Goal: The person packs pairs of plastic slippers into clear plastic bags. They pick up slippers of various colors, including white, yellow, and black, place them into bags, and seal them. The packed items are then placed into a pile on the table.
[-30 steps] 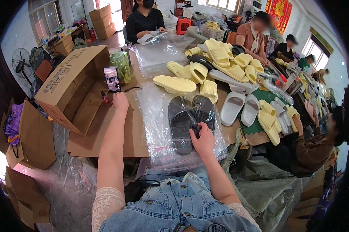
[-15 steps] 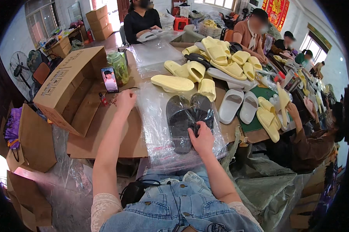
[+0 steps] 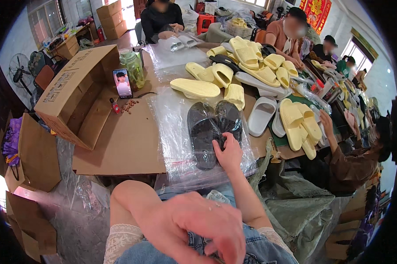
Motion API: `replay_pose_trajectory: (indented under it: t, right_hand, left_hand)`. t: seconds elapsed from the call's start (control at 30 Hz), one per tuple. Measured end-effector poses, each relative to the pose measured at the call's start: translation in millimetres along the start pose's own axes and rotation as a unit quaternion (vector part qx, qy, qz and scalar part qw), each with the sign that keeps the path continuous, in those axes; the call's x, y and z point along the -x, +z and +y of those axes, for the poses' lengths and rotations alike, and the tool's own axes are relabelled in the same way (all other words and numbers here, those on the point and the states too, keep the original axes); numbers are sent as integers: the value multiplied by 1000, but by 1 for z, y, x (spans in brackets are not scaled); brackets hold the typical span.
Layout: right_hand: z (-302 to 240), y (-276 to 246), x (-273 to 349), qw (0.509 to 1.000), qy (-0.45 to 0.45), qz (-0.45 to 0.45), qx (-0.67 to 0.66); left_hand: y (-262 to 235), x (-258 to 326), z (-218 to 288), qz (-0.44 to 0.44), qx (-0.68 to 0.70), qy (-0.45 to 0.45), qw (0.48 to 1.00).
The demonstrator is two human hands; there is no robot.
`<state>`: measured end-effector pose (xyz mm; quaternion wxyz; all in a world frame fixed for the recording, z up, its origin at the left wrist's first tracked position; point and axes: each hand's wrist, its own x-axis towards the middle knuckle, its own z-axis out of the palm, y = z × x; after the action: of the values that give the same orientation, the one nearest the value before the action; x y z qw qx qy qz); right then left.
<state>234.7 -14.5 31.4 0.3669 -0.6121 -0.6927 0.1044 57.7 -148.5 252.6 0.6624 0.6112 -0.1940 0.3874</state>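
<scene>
Head view: the right hand [image 3: 230, 152] lies on 2 black slippers [image 3: 200, 127], which sit side by side under clear plastic [image 3: 178, 163] at the near edge of the table. Its thumb and forefinger are parted, touching the plastic, but I cannot tell if the fingers grip anything. The left hand [image 3: 203, 220] is raised above the lap, close to the camera, with its fingers bent (it is large and blurred, so I cannot tell if it holds something).

To the left of the slippers, a phone [image 3: 122, 83] stands propped up with its screen lit, just in front of a green jug [image 3: 134, 70]. Small brown bits [image 3: 129, 105] lie near it, beside a little red bottle [image 3: 114, 105]. Further left, a cardboard box [image 3: 64, 94] rests on its side, its open side facing the slippers.

Beyond the black slippers, 1 yellow slipper [image 3: 195, 89] lies sole up, and a heap of yellow slippers [image 3: 251, 57] fills the middle of the table. To the right are a white slipper [image 3: 262, 116] and, near a co-worker's hand [image 3: 326, 123], 2 stacked yellow slippers [image 3: 300, 121]
</scene>
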Motion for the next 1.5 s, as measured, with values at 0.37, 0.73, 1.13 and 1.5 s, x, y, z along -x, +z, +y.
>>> replay_pose_trajectory:
  t: [0.37, 0.73, 1.13, 1.5]
  right_hand:
    - [0, 0, -1, 1000, 9, -11, 12]
    - [0, 0, 1, 1000, 11, -17, 5]
    - [-12, 11, -42, 985, 4, -20, 172]
    - [14, 37, -61, 987, -93, 21, 131]
  left_hand:
    - [-4, -15, -2, -126, -19, 90, 988]
    - [-102, 59, -66, 312, -633, -182, 685]
    - [-168, 166, -146, 304, -753, -334, 479]
    - [-174, 173, -148, 308, -751, -303, 499]
